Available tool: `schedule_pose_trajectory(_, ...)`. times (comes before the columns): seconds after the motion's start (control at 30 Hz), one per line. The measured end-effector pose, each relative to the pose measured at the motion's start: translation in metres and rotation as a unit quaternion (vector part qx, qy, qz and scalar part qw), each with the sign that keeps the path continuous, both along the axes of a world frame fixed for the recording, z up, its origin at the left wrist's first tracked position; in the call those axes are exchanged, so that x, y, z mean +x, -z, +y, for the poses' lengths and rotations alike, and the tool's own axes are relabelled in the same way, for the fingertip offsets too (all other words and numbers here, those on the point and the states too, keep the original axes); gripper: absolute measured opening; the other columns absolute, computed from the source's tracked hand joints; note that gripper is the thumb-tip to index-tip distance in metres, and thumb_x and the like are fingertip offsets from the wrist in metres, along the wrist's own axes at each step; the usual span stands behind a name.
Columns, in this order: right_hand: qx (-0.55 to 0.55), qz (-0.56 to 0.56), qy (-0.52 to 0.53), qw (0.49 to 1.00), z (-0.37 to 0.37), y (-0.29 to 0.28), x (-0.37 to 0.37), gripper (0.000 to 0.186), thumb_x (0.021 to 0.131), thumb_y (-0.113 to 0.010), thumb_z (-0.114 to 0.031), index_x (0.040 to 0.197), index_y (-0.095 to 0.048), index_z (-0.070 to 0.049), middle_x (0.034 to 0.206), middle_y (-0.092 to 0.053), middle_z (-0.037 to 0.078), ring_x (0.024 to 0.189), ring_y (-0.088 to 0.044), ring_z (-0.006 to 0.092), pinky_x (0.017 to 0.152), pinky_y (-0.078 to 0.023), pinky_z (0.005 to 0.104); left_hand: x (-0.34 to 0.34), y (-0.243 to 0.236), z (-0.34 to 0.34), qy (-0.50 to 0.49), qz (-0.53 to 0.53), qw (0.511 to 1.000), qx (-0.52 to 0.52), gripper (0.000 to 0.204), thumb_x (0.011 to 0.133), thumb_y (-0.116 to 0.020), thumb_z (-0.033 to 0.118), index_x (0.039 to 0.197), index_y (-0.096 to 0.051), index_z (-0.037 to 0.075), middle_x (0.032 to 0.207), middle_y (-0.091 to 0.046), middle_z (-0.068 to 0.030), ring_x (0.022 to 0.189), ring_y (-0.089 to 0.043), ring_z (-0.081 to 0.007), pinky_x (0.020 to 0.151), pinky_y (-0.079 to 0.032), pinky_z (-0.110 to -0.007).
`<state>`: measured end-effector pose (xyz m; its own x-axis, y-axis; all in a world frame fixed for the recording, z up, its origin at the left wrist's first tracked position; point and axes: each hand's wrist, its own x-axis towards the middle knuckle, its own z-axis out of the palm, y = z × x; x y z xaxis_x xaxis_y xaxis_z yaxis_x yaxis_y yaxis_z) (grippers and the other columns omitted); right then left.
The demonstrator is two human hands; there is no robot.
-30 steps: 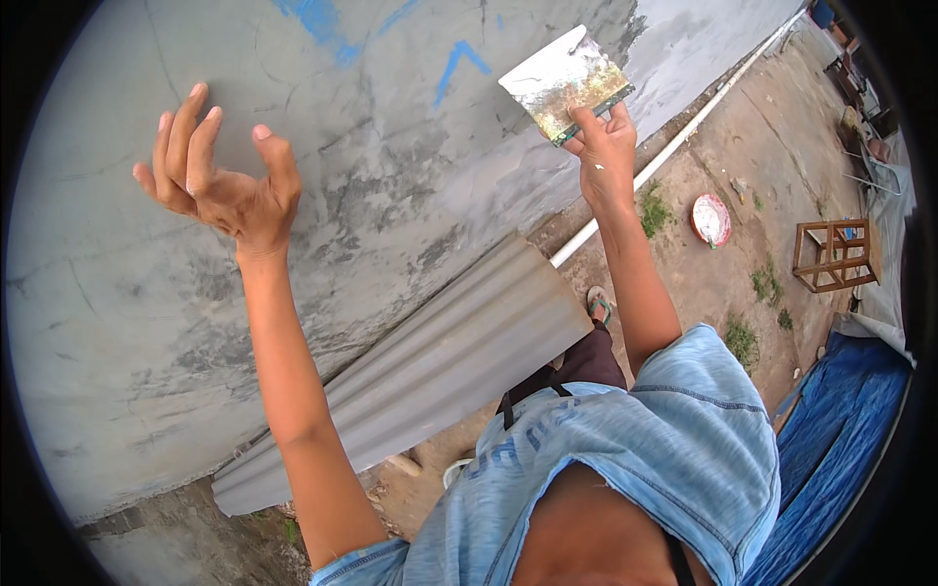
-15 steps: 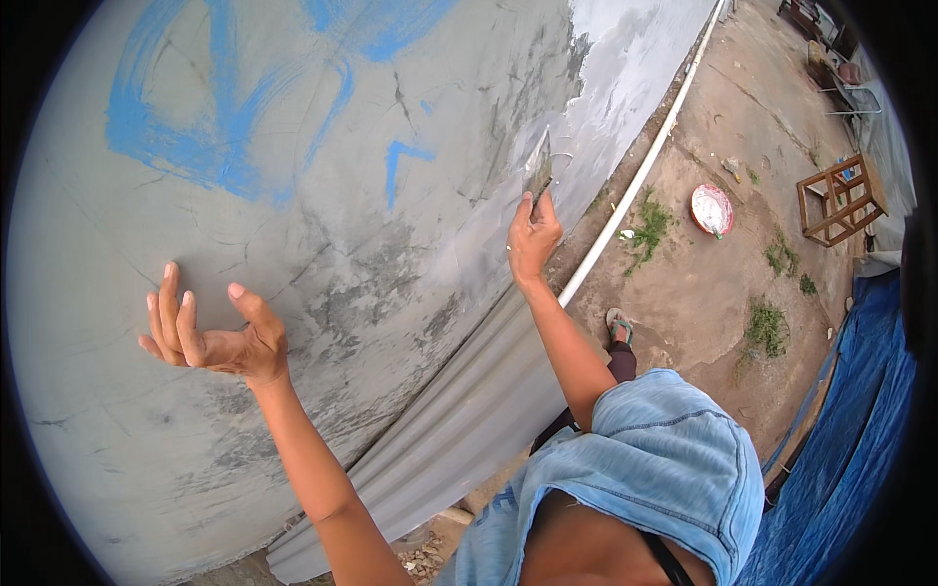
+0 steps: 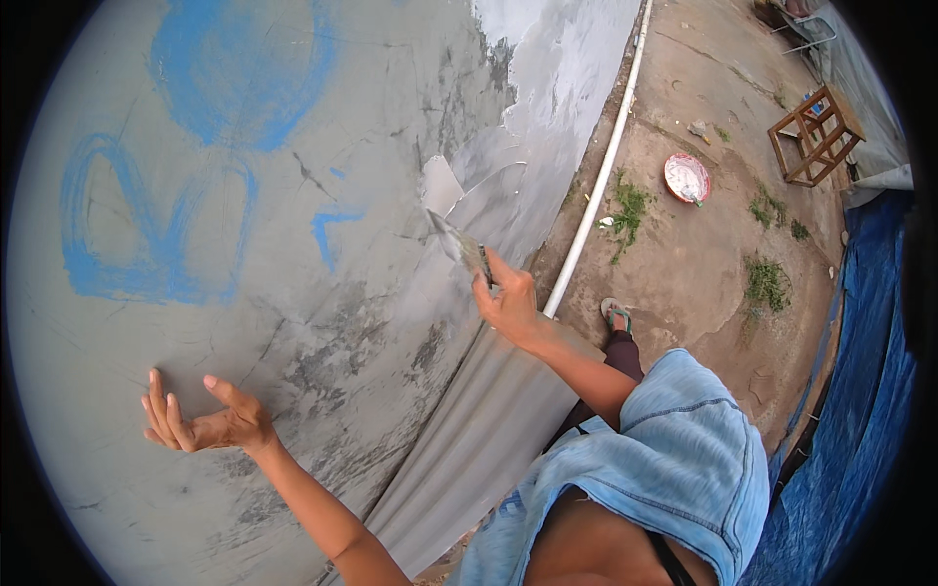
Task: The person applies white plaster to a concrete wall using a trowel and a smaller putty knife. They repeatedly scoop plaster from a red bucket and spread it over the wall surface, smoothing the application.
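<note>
My right hand (image 3: pixel 513 308) is closed round the handle of a putty knife (image 3: pixel 455 240). Its metal blade points up and left, close to a grey wall (image 3: pixel 322 391); I cannot tell whether it touches. Just beyond the blade, a thick dab of white putty (image 3: pixel 443 186) sticks to the wall, with a thin curved ridge beside it. A smeared white coat (image 3: pixel 557 93) covers the wall further up. My left hand (image 3: pixel 210 420) holds nothing, its fingers spread and curved at the wall below the blue painted marks (image 3: pixel 161 264).
A white pipe (image 3: pixel 611 161) runs along the wall's foot. Grey corrugated sheeting (image 3: pixel 469 420) leans below it. On the ground right are a red-rimmed basin (image 3: pixel 687 178) with white stuff inside, a wooden stool (image 3: pixel 816 137), weeds (image 3: pixel 765 283) and a blue tarp (image 3: pixel 860 361).
The putty knife in my right hand has moved left and down across the wall, and a white dab now shows there. My left hand stays spread at the wall. The whole view has shifted.
</note>
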<state>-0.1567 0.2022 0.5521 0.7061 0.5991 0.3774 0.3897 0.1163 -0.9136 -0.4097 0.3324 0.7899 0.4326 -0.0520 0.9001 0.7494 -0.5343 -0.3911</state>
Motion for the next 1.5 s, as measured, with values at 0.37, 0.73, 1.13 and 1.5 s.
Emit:
schedule_pose_trajectory(0.37, -0.088, 0.397, 0.186, 0.895, 0.089, 0.245, 0.217, 0.033, 0.082, -0.056, -0.016, 0.11, -0.065, -0.002, 0.091, -0.069, 0.018, 0.087, -0.066, 0.0288, 0.08, -0.048, 0.0404, 0.004, -0.005, 0.0, -0.011, 0.05, 0.998, 0.034, 0.035, 0.094, -0.058, 0.019, 0.123, -0.039, 0.016, 0.131, -0.058, -0.0054, 0.126, -0.051, -0.0276, 0.115, -0.021, -0.053)
schedule_pose_trajectory(0.73, -0.027, 0.295, 0.145, 0.944, 0.12, 0.132, 0.224, 0.032, 0.084, -0.058, -0.019, 0.11, -0.067, -0.003, 0.076, -0.069, 0.01, 0.067, -0.063, 0.0202, 0.072, -0.048, 0.0357, 0.002, -0.004, -0.002, -0.028, 0.054, 0.998, 0.03, 0.035, 0.094, -0.059, 0.021, 0.123, -0.039, 0.014, 0.131, -0.058, -0.0081, 0.126, -0.051, -0.0283, 0.115, -0.018, -0.05)
schedule_pose_trajectory(1.13, 0.17, -0.204, 0.073, 0.961, 0.058, -0.004, 0.046, 0.053, 0.077, -0.064, 0.0, 0.129, -0.061, -0.002, 0.101, -0.071, 0.013, 0.073, -0.068, 0.0255, 0.067, -0.054, 0.0347, 0.001, -0.004, -0.004, -0.062, 0.058, 0.996, 0.022, 0.037, 0.094, -0.057, 0.017, 0.124, -0.036, 0.017, 0.133, -0.053, -0.0084, 0.13, -0.047, -0.0271, 0.119, -0.016, -0.051)
schedule_pose_trajectory(1.5, 0.042, 0.265, 0.143, 0.953, 0.087, 0.116, 0.128, 0.031, 0.089, -0.058, -0.012, 0.117, -0.063, -0.001, 0.077, -0.069, 0.011, 0.06, -0.059, 0.0163, 0.061, -0.046, 0.0331, 0.002, -0.004, -0.001, -0.048, 0.058, 0.997, 0.032, 0.036, 0.094, -0.059, 0.019, 0.123, -0.038, 0.015, 0.133, -0.056, -0.0077, 0.128, -0.05, -0.0266, 0.116, -0.017, -0.05)
